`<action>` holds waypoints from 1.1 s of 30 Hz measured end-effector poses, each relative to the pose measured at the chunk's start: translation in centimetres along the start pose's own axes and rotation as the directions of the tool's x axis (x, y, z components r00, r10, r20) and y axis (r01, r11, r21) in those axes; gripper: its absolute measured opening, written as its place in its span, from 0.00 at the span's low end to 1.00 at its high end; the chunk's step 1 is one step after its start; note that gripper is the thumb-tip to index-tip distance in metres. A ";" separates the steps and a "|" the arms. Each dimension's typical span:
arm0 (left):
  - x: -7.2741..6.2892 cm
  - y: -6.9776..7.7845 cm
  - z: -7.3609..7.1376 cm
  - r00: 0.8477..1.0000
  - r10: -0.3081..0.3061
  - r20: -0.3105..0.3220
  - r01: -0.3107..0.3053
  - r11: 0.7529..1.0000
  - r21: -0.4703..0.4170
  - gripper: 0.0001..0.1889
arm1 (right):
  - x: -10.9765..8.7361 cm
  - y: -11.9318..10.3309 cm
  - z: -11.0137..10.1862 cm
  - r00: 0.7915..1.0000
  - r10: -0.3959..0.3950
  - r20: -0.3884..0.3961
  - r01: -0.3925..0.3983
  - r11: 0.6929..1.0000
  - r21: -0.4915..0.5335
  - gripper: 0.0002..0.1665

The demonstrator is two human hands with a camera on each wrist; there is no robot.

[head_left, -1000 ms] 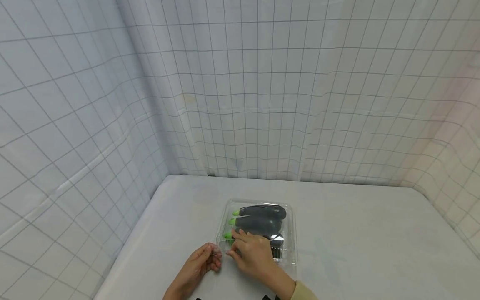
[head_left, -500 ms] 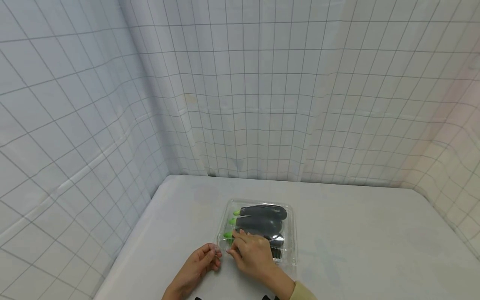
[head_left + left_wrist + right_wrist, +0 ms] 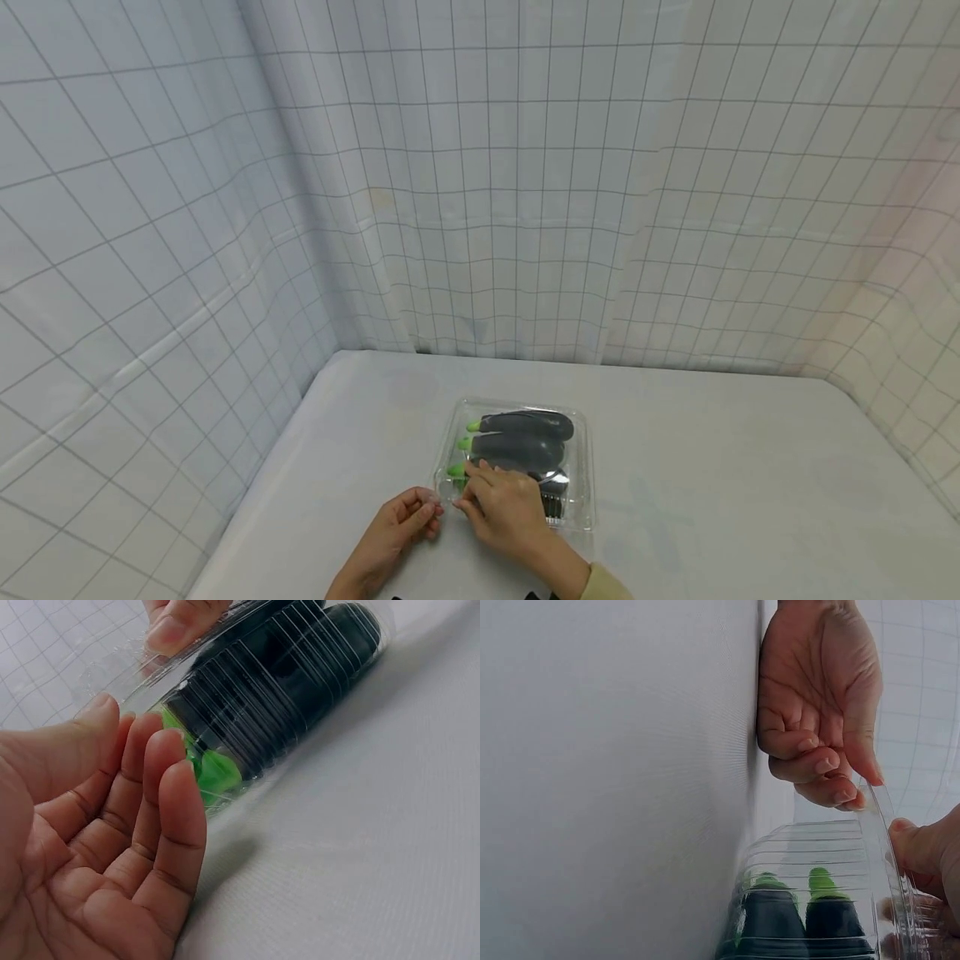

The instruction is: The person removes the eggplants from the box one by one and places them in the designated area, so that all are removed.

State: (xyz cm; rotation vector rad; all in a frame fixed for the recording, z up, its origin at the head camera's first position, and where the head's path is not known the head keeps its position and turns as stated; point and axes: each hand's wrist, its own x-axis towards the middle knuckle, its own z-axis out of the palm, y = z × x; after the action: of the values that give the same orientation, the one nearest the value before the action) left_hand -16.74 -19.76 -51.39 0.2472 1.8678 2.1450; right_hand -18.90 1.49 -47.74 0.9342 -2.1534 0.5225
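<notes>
White gridded curtains [image 3: 517,208] surround a counter [image 3: 720,475] bearing a clear plastic clamshell [image 3: 583,483] of eggplants [image 3: 517,450]. The left hand [image 3: 397,527] pinches its near-left corner in a narrow grip, likely steadying it; the right hand [image 3: 510,510] arches over its front edge, grip hard to tell.

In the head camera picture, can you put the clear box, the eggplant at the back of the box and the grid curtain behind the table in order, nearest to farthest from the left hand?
From the left hand:
1. Clear box: nearest, its near left corner at the fingers.
2. Back eggplant: inside, at the far side.
3. Grid curtain: farthest, behind the table.
</notes>
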 end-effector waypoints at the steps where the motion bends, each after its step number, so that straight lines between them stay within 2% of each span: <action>1: 0.0 0.0 0.0 1.000 0.004 -0.003 -0.004 1.000 0.002 0.12 | 0.0 0.0 0.0 1.000 -0.002 -0.002 0.002 1.000 -0.003 0.14; 6: -0.1 0.0 0.1 0.999 0.031 -0.013 -0.031 0.999 -0.008 0.07 | -0.2 -0.1 0.2 1.000 -0.008 -0.016 0.008 1.000 -0.004 0.14; 15: 0.1 0.0 0.4 0.997 0.029 -0.076 -0.031 0.999 -0.031 0.05 | -0.1 -0.1 0.2 1.000 -0.001 -0.021 0.002 1.000 0.011 0.14; 22: 0.2 -0.1 0.6 0.997 0.002 -0.073 -0.004 1.000 -0.027 0.06 | 0.2 0.0 0.1 0.997 0.024 -0.067 -0.019 0.997 0.070 0.14; 27: 0.2 -0.1 0.6 0.998 -0.005 -0.067 0.003 1.000 -0.031 0.07 | 0.0 0.1 0.1 0.999 0.022 -0.046 -0.019 0.998 0.061 0.14; 33: 0.1 -0.1 0.5 0.999 0.016 -0.042 -0.017 0.999 -0.031 0.06 | -0.3 0.0 0.2 0.999 0.021 -0.023 -0.020 0.999 0.037 0.13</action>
State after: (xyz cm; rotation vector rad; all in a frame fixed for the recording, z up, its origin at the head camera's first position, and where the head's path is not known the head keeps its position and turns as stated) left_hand -16.69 -19.23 -51.40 0.2140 1.8587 2.2050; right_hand -18.88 1.50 -48.10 0.9217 -2.1408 0.5821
